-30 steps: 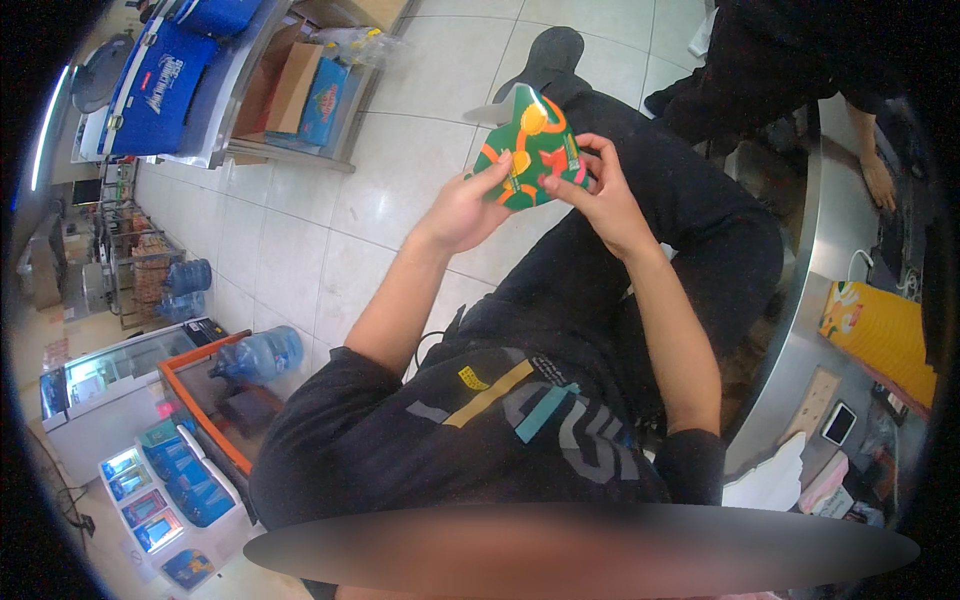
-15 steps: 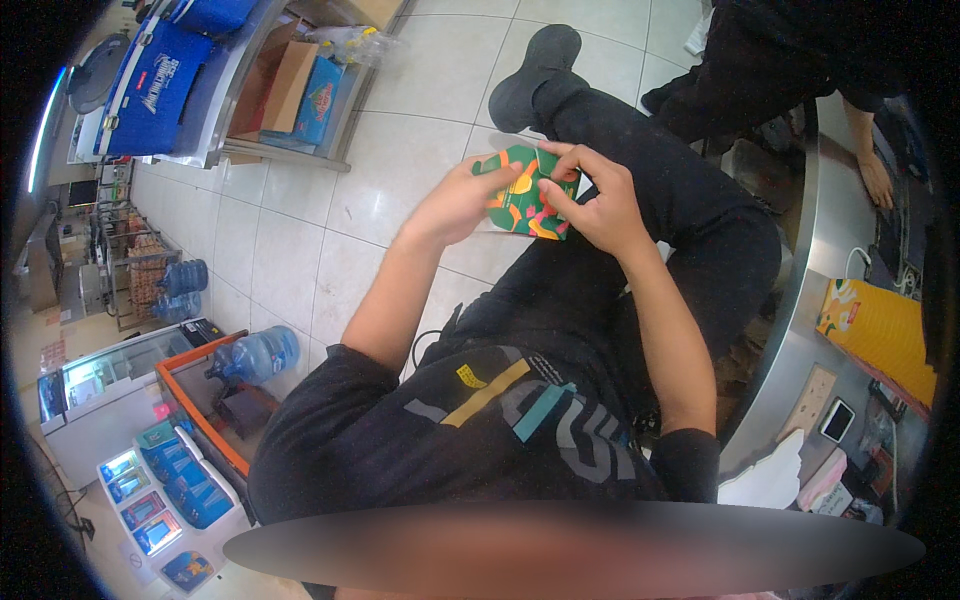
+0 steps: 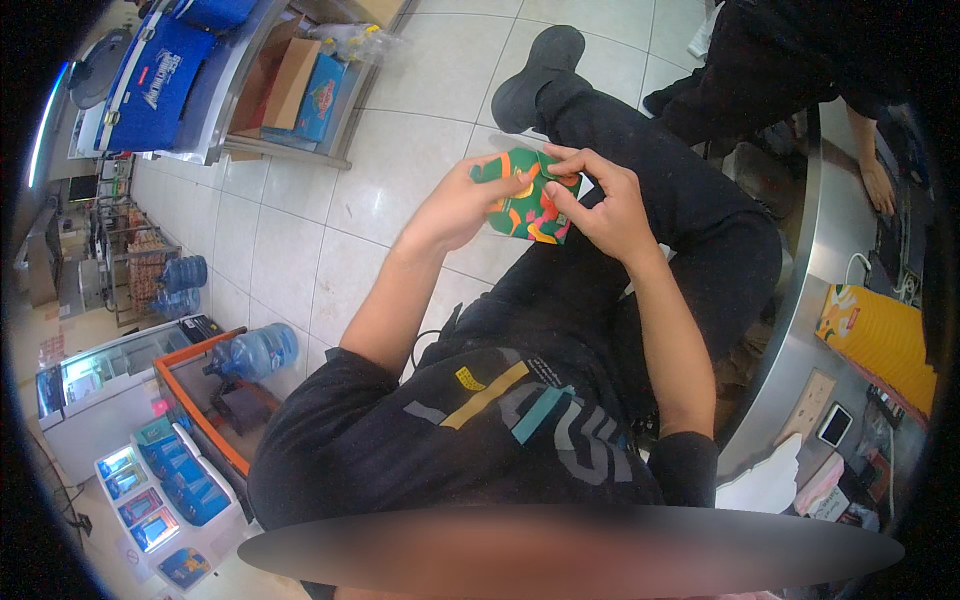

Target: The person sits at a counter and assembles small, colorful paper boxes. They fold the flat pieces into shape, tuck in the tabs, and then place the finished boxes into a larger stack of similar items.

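Observation:
A small green carton (image 3: 519, 218) with an orange, yellow and pink pattern is held up above my lap. My left hand (image 3: 465, 203) grips its left side, the thumb lying across the front and the other fingers hidden behind. At the carton's upper right, my right hand (image 3: 608, 208) pinches the edge near a folded flap between thumb and bent fingers. What is inside the carton does not show.
A steel counter (image 3: 800, 325) on the right bears a phone (image 3: 835, 425) and a yellow box (image 3: 880, 345). Another person's hand (image 3: 878, 187) rests there. Left are a blue water bottle (image 3: 262, 352), an orange-edged bin (image 3: 205, 420) and a shelf with a blue carton (image 3: 318, 98).
The carton and both hands have shifted very slightly. My right thumb and fingers have moved a little at the flap; the grip of my left hand looks the same.

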A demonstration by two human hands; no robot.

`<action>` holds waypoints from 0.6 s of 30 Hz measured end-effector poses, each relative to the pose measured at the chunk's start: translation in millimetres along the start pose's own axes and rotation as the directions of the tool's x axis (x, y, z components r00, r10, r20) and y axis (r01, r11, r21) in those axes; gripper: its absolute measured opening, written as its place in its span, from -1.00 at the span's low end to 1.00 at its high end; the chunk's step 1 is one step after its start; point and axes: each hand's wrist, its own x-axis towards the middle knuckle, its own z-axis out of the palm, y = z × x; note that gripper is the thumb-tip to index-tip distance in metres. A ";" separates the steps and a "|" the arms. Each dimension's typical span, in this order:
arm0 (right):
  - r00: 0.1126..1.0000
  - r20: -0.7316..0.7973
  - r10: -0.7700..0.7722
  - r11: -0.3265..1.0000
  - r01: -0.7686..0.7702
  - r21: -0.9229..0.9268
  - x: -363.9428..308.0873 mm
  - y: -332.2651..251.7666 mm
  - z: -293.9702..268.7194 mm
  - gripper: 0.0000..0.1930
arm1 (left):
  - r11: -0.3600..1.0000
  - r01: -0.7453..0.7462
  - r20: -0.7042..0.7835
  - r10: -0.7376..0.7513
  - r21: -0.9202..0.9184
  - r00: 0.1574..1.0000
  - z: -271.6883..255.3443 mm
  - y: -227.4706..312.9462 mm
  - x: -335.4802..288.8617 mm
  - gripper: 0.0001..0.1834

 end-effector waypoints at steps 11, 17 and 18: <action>0.906 0.097 0.411 0.770 -0.402 0.495 3.5 10.7 -2.7 -0.71 | 0.996 -0.081 0.033 0.083 -0.039 0.996 9.6 -5.5 -1.7 -0.52; 0.931 0.138 0.337 0.731 -0.351 0.585 3.6 6.7 -4.7 -0.76 | 0.994 -0.111 0.079 0.112 -0.013 0.991 11.2 -0.7 -2.4 -0.53; 0.936 0.122 0.329 0.753 -0.339 0.563 3.0 5.1 -4.8 -0.77 | 0.994 -0.112 0.088 0.113 -0.008 0.990 10.3 1.1 -2.9 -0.53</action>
